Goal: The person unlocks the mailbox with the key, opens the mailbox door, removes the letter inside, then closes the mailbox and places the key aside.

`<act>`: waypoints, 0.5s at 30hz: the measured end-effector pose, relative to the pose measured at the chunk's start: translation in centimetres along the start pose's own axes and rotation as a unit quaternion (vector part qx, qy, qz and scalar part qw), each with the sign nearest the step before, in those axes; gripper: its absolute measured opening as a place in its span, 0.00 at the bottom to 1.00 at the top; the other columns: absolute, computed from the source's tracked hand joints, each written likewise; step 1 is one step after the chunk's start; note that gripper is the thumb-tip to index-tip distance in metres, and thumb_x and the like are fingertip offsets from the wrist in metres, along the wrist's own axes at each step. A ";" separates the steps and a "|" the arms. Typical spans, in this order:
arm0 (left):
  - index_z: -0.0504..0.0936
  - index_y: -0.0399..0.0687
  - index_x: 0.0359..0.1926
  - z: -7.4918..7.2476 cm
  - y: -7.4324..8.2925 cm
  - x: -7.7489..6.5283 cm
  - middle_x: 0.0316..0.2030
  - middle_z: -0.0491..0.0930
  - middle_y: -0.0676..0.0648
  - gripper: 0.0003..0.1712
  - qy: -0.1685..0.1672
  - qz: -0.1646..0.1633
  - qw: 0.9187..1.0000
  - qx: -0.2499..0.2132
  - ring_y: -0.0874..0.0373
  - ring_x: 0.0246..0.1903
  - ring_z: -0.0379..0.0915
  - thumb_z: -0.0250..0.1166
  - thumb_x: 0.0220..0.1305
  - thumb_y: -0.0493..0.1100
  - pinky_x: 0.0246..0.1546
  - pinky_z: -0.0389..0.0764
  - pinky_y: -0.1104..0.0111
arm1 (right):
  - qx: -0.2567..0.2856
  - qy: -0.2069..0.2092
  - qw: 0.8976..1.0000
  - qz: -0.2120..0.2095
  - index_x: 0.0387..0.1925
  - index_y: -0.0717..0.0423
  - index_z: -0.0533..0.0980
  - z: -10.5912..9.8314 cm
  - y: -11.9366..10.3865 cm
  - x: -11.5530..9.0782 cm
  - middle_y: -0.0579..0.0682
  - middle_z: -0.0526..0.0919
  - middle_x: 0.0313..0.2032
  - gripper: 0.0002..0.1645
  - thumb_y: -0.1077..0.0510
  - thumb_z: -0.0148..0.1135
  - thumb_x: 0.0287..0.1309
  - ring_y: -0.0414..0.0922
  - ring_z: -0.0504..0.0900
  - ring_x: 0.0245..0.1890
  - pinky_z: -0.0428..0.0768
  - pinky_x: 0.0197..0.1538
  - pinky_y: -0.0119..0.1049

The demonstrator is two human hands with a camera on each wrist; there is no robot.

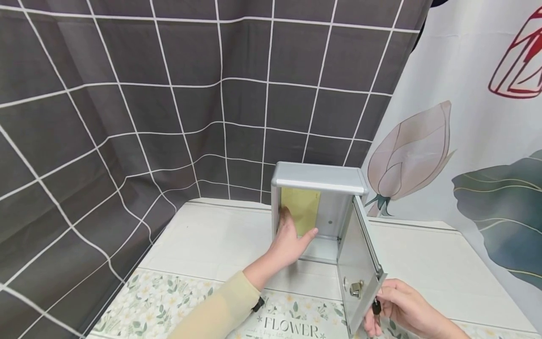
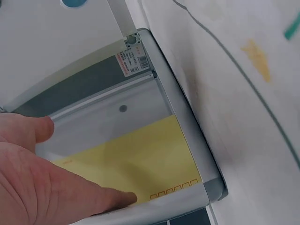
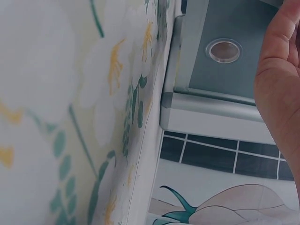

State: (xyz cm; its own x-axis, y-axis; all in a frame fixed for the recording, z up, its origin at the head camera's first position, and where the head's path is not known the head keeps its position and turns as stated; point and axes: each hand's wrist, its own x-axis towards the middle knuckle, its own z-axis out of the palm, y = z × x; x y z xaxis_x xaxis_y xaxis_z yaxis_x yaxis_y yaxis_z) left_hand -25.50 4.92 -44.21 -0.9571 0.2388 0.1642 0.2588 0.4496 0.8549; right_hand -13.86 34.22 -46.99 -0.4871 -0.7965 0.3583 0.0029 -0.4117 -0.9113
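A silver metal box [image 1: 319, 175] stands with its hinged door [image 1: 360, 263] swung out toward me. Inside, a yellow envelope [image 1: 302, 207] leans upright against the back wall; its row of small printed squares shows in the left wrist view. My left hand [image 1: 290, 240] reaches into the box with thumb spread and fingers extended along the envelope's left side. Whether the fingertips touch it I cannot tell. My right hand [image 1: 404, 306] grips the door's free edge with thumb and curled fingers. A black-headed key [image 1: 376, 307] hangs beside those fingers, and a metal lock [image 1: 356, 288] sits on the door's inner face.
The box rests on a table covered by a white cloth [image 1: 224, 235] with a floral band and "FLOWER" lettering. Behind hangs a dark grid-patterned curtain [image 1: 241, 103]. At the right, a white curtain [image 1: 474, 179] carries a printed flower bud. A label [image 2: 133, 61] is stuck inside the box.
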 end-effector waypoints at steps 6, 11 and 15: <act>0.30 0.30 0.88 0.3 0.1 0.1 0.87 0.30 0.26 0.69 0.019 0.001 1.000 -0.005 0.31 0.87 0.36 0.70 0.77 0.60 0.86 0.51 0.42 | 0.003 0.001 1.000 0.002 0.54 0.86 0.75 0.0 0.0 0.1 0.68 0.92 0.49 0.37 0.76 0.14 0.78 0.70 0.78 0.33 0.94 0.52 0.47; 0.30 0.31 0.88 0.4 -0.1 0.3 0.87 0.30 0.27 0.70 0.020 -0.002 1.000 0.002 0.31 0.87 0.36 0.71 0.76 0.61 0.85 0.51 0.42 | 0.009 0.000 1.000 0.000 0.55 0.86 0.74 0.0 0.1 0.0 0.66 0.92 0.51 0.37 0.76 0.13 0.78 0.65 0.84 0.38 0.94 0.52 0.48; 0.31 0.32 0.89 0.6 -0.3 0.6 0.87 0.31 0.28 0.71 0.026 0.001 1.000 -0.003 0.31 0.87 0.36 0.73 0.75 0.60 0.85 0.51 0.43 | 0.014 0.000 1.000 -0.001 0.56 0.86 0.74 -0.1 0.1 -0.1 0.66 0.92 0.51 0.38 0.76 0.12 0.78 0.63 0.85 0.39 0.94 0.53 0.47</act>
State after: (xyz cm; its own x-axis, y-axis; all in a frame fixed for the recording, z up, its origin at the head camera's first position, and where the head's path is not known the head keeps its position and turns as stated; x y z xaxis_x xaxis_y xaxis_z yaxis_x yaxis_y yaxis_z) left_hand -26.10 5.46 -44.61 -0.9619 0.1945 0.1921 0.2609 0.4438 0.8573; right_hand -13.85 34.31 -47.18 -0.4872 -0.7958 0.3596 0.0257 -0.4247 -0.9050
